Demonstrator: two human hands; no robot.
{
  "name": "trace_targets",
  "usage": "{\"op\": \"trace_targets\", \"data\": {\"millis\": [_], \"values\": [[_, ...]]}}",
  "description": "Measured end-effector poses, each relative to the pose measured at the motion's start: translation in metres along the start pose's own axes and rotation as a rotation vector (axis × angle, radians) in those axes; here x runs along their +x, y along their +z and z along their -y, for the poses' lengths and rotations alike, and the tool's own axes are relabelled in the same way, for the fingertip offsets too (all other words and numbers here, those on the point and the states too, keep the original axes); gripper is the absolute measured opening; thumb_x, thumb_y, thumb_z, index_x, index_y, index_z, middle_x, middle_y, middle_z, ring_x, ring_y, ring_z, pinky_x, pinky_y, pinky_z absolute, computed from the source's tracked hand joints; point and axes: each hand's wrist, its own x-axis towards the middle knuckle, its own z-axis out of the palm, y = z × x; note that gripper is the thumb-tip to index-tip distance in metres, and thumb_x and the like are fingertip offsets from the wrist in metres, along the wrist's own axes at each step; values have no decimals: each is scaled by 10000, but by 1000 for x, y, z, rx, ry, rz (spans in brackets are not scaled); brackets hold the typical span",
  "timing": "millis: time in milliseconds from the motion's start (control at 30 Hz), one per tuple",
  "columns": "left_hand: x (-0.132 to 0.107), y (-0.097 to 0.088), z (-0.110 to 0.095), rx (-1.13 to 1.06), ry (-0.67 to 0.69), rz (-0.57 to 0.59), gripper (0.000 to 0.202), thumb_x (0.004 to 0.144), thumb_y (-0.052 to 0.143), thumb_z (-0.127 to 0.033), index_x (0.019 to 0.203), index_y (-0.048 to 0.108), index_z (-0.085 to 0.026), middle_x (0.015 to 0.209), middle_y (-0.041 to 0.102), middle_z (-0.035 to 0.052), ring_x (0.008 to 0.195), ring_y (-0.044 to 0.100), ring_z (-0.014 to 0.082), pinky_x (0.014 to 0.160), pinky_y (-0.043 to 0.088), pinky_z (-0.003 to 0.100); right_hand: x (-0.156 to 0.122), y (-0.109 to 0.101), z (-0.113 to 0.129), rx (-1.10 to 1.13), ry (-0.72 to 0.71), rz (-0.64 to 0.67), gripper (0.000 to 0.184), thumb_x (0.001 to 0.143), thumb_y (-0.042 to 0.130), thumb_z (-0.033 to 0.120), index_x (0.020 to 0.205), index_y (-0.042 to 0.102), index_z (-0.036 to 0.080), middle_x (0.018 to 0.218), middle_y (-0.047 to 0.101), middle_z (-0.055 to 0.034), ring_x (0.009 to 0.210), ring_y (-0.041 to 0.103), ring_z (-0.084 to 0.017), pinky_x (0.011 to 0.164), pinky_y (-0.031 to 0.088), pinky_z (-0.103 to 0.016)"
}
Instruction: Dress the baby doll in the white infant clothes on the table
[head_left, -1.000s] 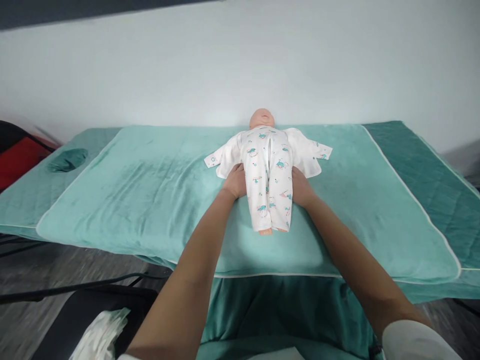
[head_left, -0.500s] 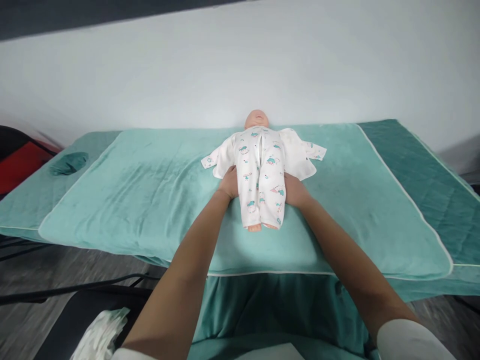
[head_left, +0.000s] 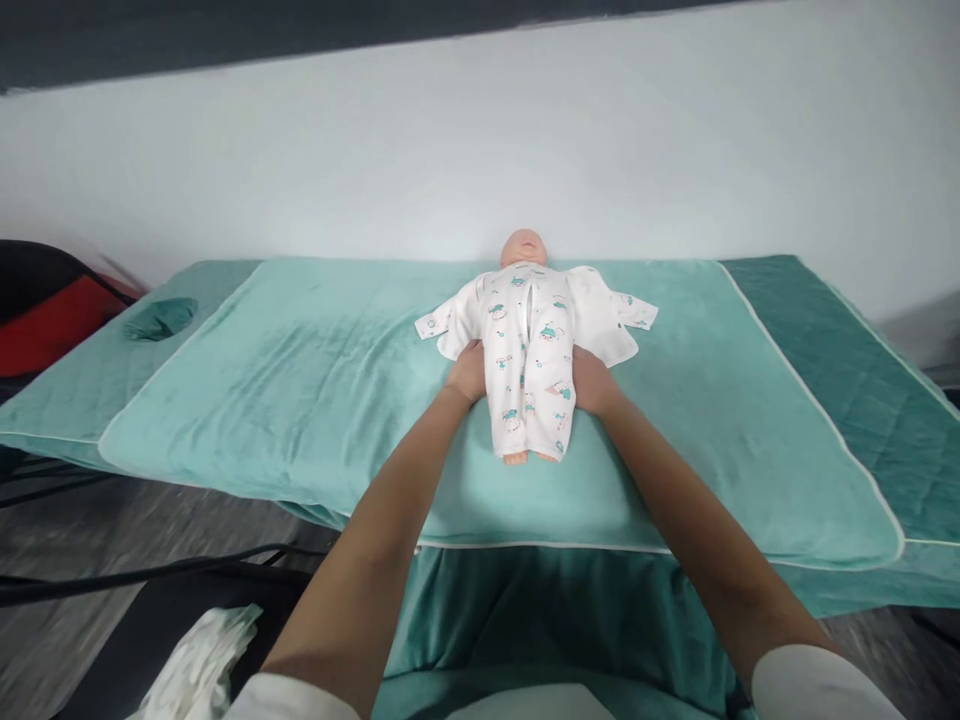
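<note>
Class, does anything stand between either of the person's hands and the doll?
Nothing separate shows in the way: the left hand and right hand are at the sides of the doll, against its clothes. The fingertips are hidden, so whether cloth lies between them and the doll's body cannot be told.

At twelve o'clock I see a plain white wall (head_left: 480, 150); at nine, a red-and-black object (head_left: 52, 315). Toward eight, I have a crumpled white bundle (head_left: 196, 662) on a flat black seat (head_left: 112, 645).
</note>
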Motion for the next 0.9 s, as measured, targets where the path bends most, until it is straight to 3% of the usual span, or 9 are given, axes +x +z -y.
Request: {"op": "trace_targets", "data": {"millis": [133, 300, 433, 633, 700, 767, 833, 900], "values": [[-26, 1, -2, -7, 21, -26, 251, 873, 579, -174, 1048, 759, -168, 1080, 745, 165, 1145, 652, 337, 1040, 473, 447, 0, 1, -2, 9, -10, -12, 385, 894, 621, 315, 1233, 719, 160, 1283, 674, -185, 1181, 615, -355, 1003, 534, -480], [-54, 4, -1, -47, 20, -84, 388, 914, 546, -222, 1265, 711, -197, 1325, 681, 157, 1364, 536, 330, 1133, 416, 463, 0, 6, -8, 68, 0, -21, 249, 877, 600, 204, 1033, 793, 185, 1170, 723, -152, 1158, 638, -336, 1009, 534, -482], [-55, 3, 0, -53, 3, -49, 427, 900, 553, -229, 1299, 705, -213, 1374, 660, 150, 1389, 510, 337, 1144, 396, 481, -6, 3, -8, 152, 8, -22, 229, 845, 599, 154, 877, 817, 212, 1060, 762, -112, 1067, 696, -300, 947, 574, -439], [-54, 4, 5, -87, 17, -74, 395, 904, 582, -337, 1243, 725, -193, 1327, 675, 147, 1319, 553, 326, 1135, 418, 474, -30, -20, 7, 437, 12, -8, 219, 899, 597, 264, 886, 816, 262, 1043, 777, -39, 1008, 726, -254, 891, 573, -386], [-55, 7, 8, -131, -21, -115, 366, 941, 489, -266, 1210, 722, -185, 1309, 680, 138, 1273, 583, 292, 1104, 451, 448, -34, -25, 9, 524, 87, -21, 233, 922, 583, 333, 870, 792, 246, 946, 768, -32, 933, 718, -245, 852, 565, -382], [-56, 9, 11, -185, -89, -173, 381, 942, 409, -173, 1165, 717, -188, 1300, 684, 122, 1251, 596, 257, 1093, 470, 419, -34, -27, 4, 596, 251, -109, 247, 921, 576, 391, 904, 765, 231, 902, 756, -30, 858, 699, -229, 815, 559, -375], [-55, 10, 12, -231, -168, -241, 377, 932, 391, -135, 1128, 707, -197, 1305, 686, 107, 1261, 590, 243, 1103, 472, 412, -30, -26, -11, 552, 441, -303, 263, 898, 570, 402, 972, 741, 216, 968, 756, -60, 889, 685, -239, 846, 551, -402], [-53, 10, 12, -271, -237, -303, 345, 953, 393, -157, 1129, 687, -201, 1306, 687, 103, 1263, 590, 245, 1104, 474, 422, -24, -24, -32, 348, 585, -495, 279, 856, 575, 370, 1014, 720, 191, 1077, 739, -122, 1013, 659, -284, 937, 519, -471]]}}
